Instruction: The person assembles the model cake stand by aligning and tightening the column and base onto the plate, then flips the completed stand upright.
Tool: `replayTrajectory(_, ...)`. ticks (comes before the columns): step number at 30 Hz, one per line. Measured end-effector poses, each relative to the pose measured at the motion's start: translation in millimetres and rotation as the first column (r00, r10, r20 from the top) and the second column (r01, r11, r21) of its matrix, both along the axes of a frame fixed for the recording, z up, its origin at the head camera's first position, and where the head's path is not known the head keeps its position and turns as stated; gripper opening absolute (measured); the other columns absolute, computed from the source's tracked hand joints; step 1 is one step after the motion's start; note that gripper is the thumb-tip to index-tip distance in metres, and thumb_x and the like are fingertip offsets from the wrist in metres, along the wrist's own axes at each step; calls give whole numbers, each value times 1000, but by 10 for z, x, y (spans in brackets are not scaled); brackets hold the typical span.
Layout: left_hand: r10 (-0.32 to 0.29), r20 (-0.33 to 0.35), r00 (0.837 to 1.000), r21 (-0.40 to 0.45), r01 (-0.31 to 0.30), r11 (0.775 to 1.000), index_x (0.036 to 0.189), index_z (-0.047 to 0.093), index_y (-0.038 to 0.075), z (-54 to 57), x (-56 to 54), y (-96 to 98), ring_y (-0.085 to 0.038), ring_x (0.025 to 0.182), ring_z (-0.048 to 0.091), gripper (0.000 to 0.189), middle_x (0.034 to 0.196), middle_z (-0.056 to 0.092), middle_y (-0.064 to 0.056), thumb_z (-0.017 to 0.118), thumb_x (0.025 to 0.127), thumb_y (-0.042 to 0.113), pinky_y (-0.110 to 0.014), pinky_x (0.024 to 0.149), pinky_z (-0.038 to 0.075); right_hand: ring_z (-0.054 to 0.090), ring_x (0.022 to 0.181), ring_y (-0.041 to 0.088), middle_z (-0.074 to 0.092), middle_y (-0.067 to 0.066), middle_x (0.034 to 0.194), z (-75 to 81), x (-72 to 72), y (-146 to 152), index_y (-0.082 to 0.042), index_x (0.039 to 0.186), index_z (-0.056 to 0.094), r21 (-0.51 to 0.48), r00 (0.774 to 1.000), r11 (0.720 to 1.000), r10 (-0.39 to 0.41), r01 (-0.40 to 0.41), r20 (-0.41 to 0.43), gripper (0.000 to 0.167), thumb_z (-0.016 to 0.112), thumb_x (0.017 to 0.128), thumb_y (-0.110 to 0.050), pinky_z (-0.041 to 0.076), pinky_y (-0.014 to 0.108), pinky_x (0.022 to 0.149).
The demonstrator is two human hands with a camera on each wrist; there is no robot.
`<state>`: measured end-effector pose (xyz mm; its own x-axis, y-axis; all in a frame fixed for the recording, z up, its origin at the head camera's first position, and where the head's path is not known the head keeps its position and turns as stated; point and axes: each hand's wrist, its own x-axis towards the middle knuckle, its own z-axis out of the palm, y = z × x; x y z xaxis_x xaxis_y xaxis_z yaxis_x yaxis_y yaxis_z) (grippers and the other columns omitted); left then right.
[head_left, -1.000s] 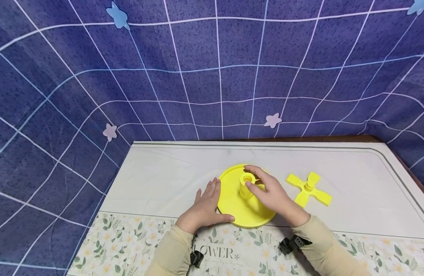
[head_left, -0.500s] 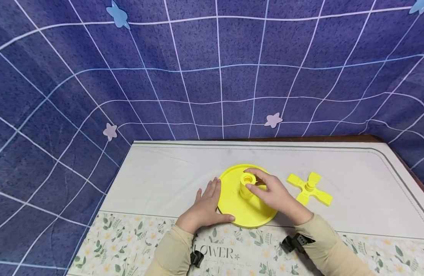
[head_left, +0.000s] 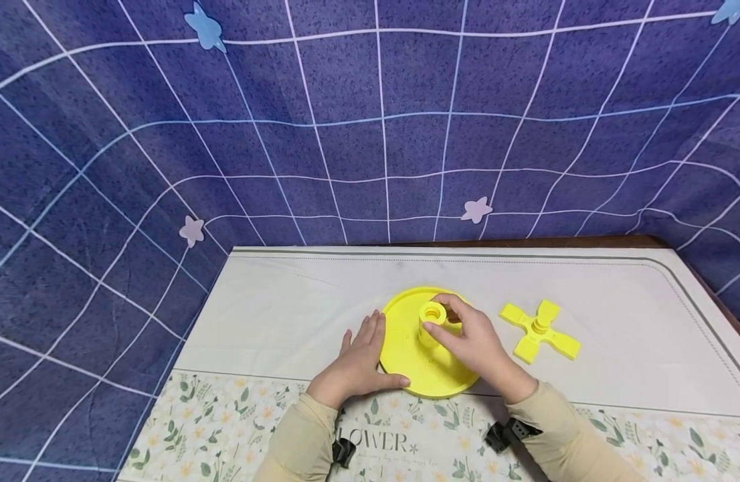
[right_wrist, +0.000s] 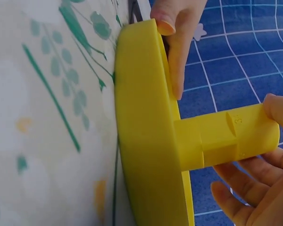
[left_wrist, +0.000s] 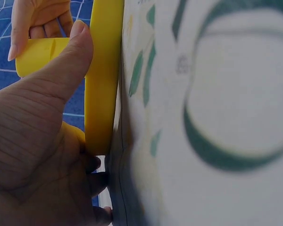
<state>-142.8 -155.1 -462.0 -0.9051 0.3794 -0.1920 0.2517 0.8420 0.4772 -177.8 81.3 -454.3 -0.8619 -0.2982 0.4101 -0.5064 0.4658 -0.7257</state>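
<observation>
A round yellow tray (head_left: pixel 406 361) with a raised rim lies on the table. From its middle rises a short yellow tube (head_left: pixel 429 331), upright, with an open threaded top. My right hand (head_left: pixel 472 335) pinches the tube near its top between thumb and fingers, seen also in the right wrist view, where the tube (right_wrist: pixel 217 136) stands out from the tray floor. On the tray's left side my left hand (head_left: pixel 358 365) holds the rim, thumb (left_wrist: pixel 70 56) over the near edge and fingers along the far left. Right of the tray lies a yellow four-armed cross (head_left: pixel 539 329) with a threaded stub pointing up.
A white and floral cloth (head_left: pixel 298 314) covers the table. Behind it and along the left hangs a dark blue curtain (head_left: pixel 346 154) with a line grid and stars. The dark wooden table edge (head_left: pixel 635 242) shows at the back.
My right hand has turned slightly around the tube, its thumb shifting a little and its wrist swinging left over the last half second. The left hand, tray and cross stay put.
</observation>
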Motion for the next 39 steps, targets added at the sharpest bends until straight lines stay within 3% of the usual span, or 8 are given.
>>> replayTrajectory(5, 1, 0, 1000, 4, -1, 1000, 156, 1, 1, 7, 2, 0, -31, 149, -1, 122, 162, -2, -15, 68, 77, 67, -58, 115, 0, 63, 87, 19, 66, 2, 94, -17, 28, -32, -9, 115, 61, -11, 999, 999, -41, 40, -22, 38, 78, 84, -23, 55, 42, 81)
replayTrajectory(15, -6, -5, 1000, 12, 6, 1000, 155, 2, 0, 23, 12, -3, -33, 148, 0, 122, 162, -1, -16, 69, 78, 65, -60, 115, 1, 62, 90, 18, 66, 1, 102, -46, 93, -101, -9, 117, 59, -39, 995, 994, -97, 97, 7, 39, 76, 86, -27, 54, 43, 81)
replayTrajectory(21, -4, -3, 1000, 4, 4, 1000, 155, 1, 1, 6, 6, -5, -32, 148, -1, 122, 162, -2, -15, 68, 78, 66, -59, 115, 0, 62, 89, 17, 66, 2, 100, -27, 102, -99, -10, 117, 58, -41, 995, 994, -98, 98, 10, 41, 77, 85, -28, 54, 43, 81)
replayTrajectory(25, -5, -4, 1000, 0, 5, 1000, 155, 1, 1, -3, 4, -3, -32, 148, -1, 123, 162, -2, -15, 68, 77, 67, -59, 115, -1, 63, 97, 20, 66, 5, 108, -26, 74, -58, -7, 123, 55, -24, 999, 999, -48, 48, 2, 47, 76, 86, -27, 54, 44, 83)
replayTrajectory(30, -1, -3, 1000, 1, 1, 1000, 156, 1, 1, -10, 8, -3, -31, 149, -2, 123, 162, -2, -15, 69, 77, 67, -58, 115, -1, 59, 113, 25, 60, 11, 129, -11, 15, 13, -6, 133, 53, -28, 996, 996, 84, -84, -3, 43, 66, 94, -19, 52, 46, 87)
replayTrajectory(39, -6, -9, 1000, -2, 6, 1000, 155, 1, 0, -12, -7, -6, -32, 148, -1, 124, 162, -3, -15, 69, 77, 67, -58, 115, -1, 54, 122, 26, 52, 12, 140, 23, -64, 113, -3, 143, 46, -74, 956, 958, 282, -276, 81, 47, 58, 98, -9, 51, 41, 92)
